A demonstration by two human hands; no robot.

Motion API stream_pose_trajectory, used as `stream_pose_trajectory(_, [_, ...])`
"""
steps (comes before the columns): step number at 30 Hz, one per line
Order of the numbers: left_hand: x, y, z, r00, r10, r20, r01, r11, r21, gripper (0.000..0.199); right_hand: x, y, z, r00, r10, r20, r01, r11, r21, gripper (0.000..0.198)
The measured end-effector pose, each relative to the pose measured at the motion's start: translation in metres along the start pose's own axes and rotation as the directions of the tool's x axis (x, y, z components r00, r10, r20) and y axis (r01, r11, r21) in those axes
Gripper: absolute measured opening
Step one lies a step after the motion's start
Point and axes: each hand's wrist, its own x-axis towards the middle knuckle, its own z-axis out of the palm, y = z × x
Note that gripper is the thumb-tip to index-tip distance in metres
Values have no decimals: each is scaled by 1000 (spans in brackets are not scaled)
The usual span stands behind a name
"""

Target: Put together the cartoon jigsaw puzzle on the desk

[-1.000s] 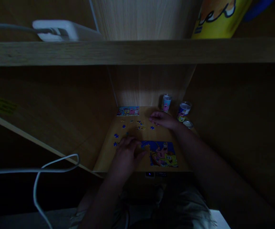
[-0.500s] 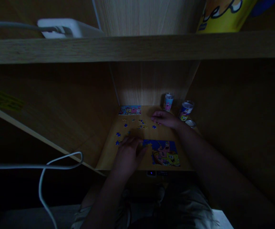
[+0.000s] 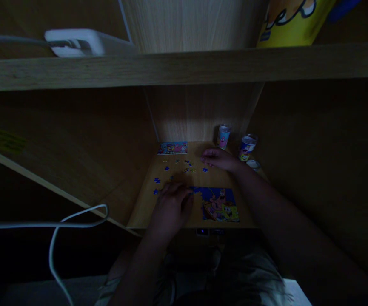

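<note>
At nine o'clock on the tabletop (image 3: 144, 214), a loose blue piece (image 3: 157, 180) looks light and stiff, best pinched by its edges. At eight, the left hand (image 3: 172, 202) is narrow; at one, the right hand (image 3: 216, 158) curls; I cannot tell whether either holds anything. At four, the partly joined puzzle (image 3: 219, 205) probably separates if lifted.

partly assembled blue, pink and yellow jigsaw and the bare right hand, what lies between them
In the head view, a loose blue jigsaw piece lies on the brown wooden surface between the right hand and the jigsaw.
</note>
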Motion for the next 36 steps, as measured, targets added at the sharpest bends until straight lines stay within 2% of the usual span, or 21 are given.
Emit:
stream_pose_trajectory(5, [0,1,1,1000,-24,-18,24,1000,11,14,-1,-3,0,1000,-5,4,5,1000,-15,43])
stream_pose_trajectory(9, [-1,-1,2,998,-47,-33,46,999,-24,25,-2,-4,0,1000,10,-2,-10,1000,-12,42])
stream_pose_trajectory(25, [1,4,-2,1000,-11,10,11,998,58,11,-1,-1,0,1000,-4,13,4,1000,-16,41])
stream_pose_trajectory(36, [0,7,-2,999,29,30,-30,999,42,13,0,0,-1,1000,23,12,-22,999,-33,41])
